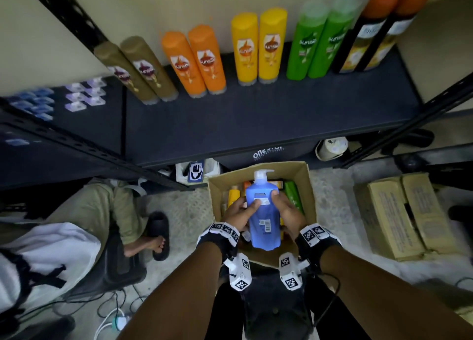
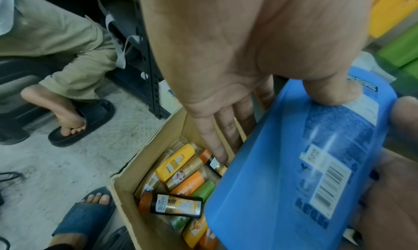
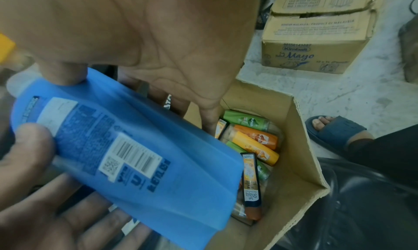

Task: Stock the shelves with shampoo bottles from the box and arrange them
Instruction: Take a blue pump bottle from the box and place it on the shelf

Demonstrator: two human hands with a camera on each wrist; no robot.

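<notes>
A large blue pump bottle (image 1: pixel 263 211) hangs upright over the open cardboard box (image 1: pixel 304 186) on the floor, its back label and barcode towards me. My left hand (image 1: pixel 240 209) grips its left side, the thumb pressing on the label (image 2: pixel 332 93). On the other side my right hand (image 1: pixel 286 206) holds it with the thumb near the bottle's shoulder (image 3: pixel 65 75). The box (image 2: pixel 126 178) holds several small shampoo bottles (image 3: pixel 255 141) lying flat: yellow, orange, green and black. Pairs of brown, orange, yellow, green and black bottles (image 1: pixel 245 50) stand along the back of the dark shelf (image 1: pixel 256 119).
A closed brown carton (image 1: pixel 399 216) sits on the floor to the right. At left a seated person's leg and black sandal (image 1: pixel 160 234) are close to the box. A black shelf upright (image 1: pixel 102 147) slants across the left. Cables (image 1: pixel 112 319) lie on the floor near my feet.
</notes>
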